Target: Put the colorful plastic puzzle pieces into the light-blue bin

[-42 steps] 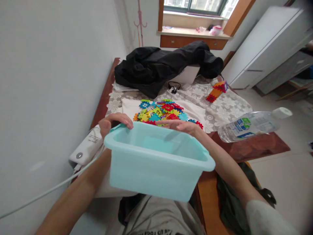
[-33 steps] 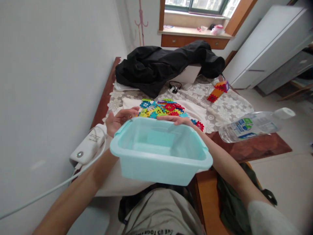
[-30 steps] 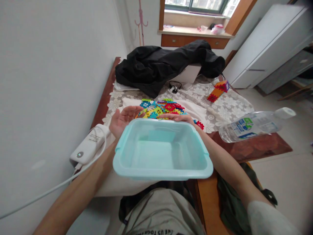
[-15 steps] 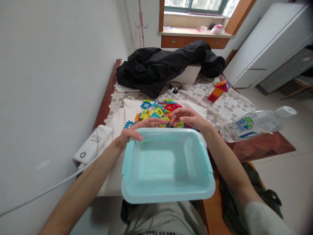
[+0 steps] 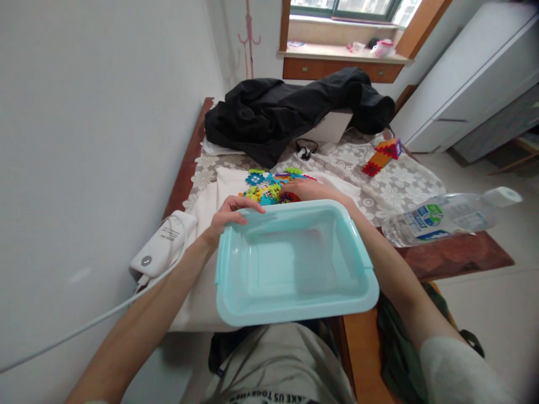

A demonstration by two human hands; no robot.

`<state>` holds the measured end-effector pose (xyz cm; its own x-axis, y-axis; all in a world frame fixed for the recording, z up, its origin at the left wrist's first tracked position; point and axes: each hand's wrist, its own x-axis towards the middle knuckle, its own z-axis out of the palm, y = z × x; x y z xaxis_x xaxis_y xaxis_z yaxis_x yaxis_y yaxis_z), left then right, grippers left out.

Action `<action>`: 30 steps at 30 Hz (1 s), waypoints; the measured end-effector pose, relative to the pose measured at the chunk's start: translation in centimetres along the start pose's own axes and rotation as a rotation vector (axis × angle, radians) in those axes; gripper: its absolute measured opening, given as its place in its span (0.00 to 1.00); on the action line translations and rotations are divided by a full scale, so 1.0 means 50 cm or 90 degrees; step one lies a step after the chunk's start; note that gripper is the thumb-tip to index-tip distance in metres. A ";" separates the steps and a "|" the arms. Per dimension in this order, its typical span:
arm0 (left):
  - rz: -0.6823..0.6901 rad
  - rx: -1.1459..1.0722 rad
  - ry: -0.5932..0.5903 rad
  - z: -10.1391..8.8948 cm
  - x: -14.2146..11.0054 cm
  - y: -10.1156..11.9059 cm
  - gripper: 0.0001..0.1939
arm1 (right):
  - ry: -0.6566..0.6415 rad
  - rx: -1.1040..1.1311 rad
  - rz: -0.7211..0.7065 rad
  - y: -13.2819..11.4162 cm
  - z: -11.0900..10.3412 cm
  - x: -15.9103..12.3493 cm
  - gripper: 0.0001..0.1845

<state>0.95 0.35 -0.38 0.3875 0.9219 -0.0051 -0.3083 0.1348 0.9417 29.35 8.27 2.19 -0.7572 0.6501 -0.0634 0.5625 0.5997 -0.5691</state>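
A light turquoise plastic tub [image 5: 295, 314] with nothing inside it is tilted toward me. My left hand [image 5: 236, 214] grips its far left rim, thumb and fingers wrapped over the edge. Beyond that rim lies a pile of colourful interlocking plastic blocks [image 5: 266, 188] on a white cloth [image 5: 202, 209]. My right hand [image 5: 305, 189] reaches over the right part of the pile, fingers bent down onto the blocks. Its fingertips are hidden among the pieces, so I cannot tell whether it holds any.
A large clear bottle [image 5: 450, 217] is at the right table edge. Behind it stands an orange and red block structure [image 5: 381, 157]. A black garment [image 5: 295, 109] lies at the back, with black earphones [image 5: 306, 149] before it. A white power strip [image 5: 162, 244] with a cable is on the left.
My right hand has lowered onto the blocks, its fingers bending in. The tub has moved slightly up and right in view, and my left hand has closed on its rim.
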 end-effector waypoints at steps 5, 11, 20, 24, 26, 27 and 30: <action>-0.075 -0.052 -0.019 0.014 -0.015 0.028 0.20 | -0.046 0.080 -0.011 0.025 -0.047 0.034 0.13; -0.076 -0.014 -0.087 0.032 -0.018 -0.003 0.21 | 0.075 0.231 -0.066 0.026 -0.099 0.020 0.13; -0.030 -0.057 -0.008 0.033 -0.004 -0.018 0.18 | -0.025 0.250 -0.202 -0.137 -0.132 -0.076 0.17; 0.002 -0.015 0.008 0.039 -0.011 -0.023 0.17 | 0.064 0.142 -0.147 -0.064 -0.084 -0.022 0.19; 0.007 -0.014 0.014 0.038 -0.013 -0.028 0.16 | 0.096 0.071 -0.078 -0.017 -0.054 0.006 0.29; 0.006 -0.017 0.016 0.037 -0.013 -0.030 0.16 | 0.082 0.046 -0.037 0.001 -0.040 0.016 0.35; -0.001 -0.029 0.014 0.033 -0.012 -0.035 0.16 | -0.001 0.009 0.040 0.029 -0.015 0.029 0.39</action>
<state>2.68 -1.04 -1.49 0.3690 0.9293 -0.0146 -0.3471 0.1524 0.9254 29.32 10.45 1.89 -0.7207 0.6859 -0.1001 0.6042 0.5508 -0.5757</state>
